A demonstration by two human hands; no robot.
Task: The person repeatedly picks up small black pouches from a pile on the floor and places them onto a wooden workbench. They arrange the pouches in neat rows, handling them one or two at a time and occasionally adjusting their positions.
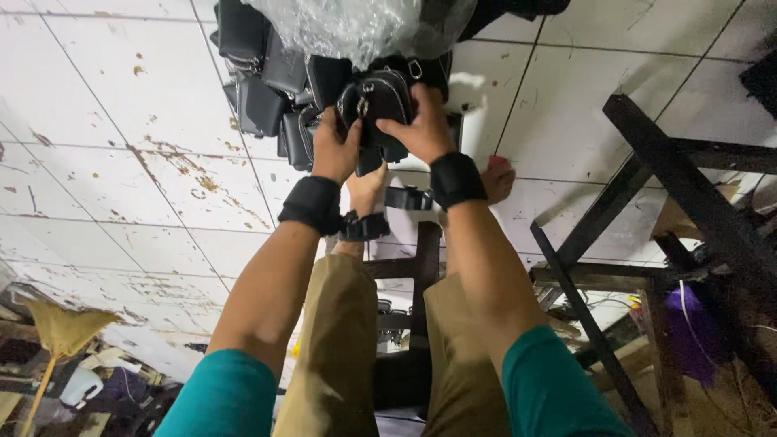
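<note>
White tiled floor (121,121), stained and scuffed, is carrying a pile of black pouches (267,89) lying just beyond the hands; a broom (57,332) is lying far left.

Both arms wear teal sleeves that end above the elbow, leaving the forearms bare. A wide black band wraps each wrist, just below the left hand (334,150) and the right hand (422,129). The legs are in khaki trousers, and black-strapped sandals (364,226) are on the feet.
</note>
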